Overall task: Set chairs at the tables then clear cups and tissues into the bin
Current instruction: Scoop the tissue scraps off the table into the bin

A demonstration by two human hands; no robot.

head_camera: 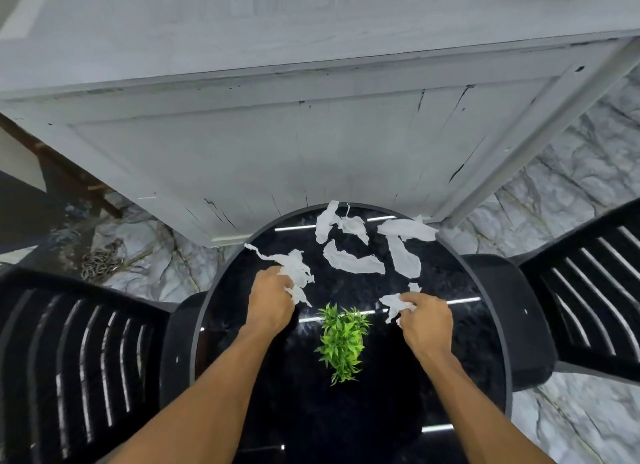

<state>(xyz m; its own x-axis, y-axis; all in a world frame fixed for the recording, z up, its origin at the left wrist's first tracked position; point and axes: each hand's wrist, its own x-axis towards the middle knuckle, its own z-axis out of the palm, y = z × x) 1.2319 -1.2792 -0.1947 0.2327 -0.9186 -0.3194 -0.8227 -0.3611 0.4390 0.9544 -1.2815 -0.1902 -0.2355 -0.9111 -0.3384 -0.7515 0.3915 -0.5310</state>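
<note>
A round black glossy table (pixel 478 345) lies below me, strewn with torn white tissue. My left hand (pixel 270 302) grips a long crumpled tissue strip (pixel 294 267) at the table's left. My right hand (pixel 427 321) pinches a smaller tissue piece (pixel 393 304) to the right of a small green plant (pixel 343 342). Several loose tissue pieces lie farther back: one (pixel 353 262) in the middle, one (pixel 403 261) to its right, others (pixel 327 221) near the far rim. Black slatted chairs stand at the left (pixel 79 363) and right (pixel 588 290). No cups or bin are in view.
A grey painted wooden counter (pixel 277 134) rises just behind the table's far rim. The floor (pixel 571 186) is grey marble. A pile of chain (pixel 100 262) lies on the floor at the left.
</note>
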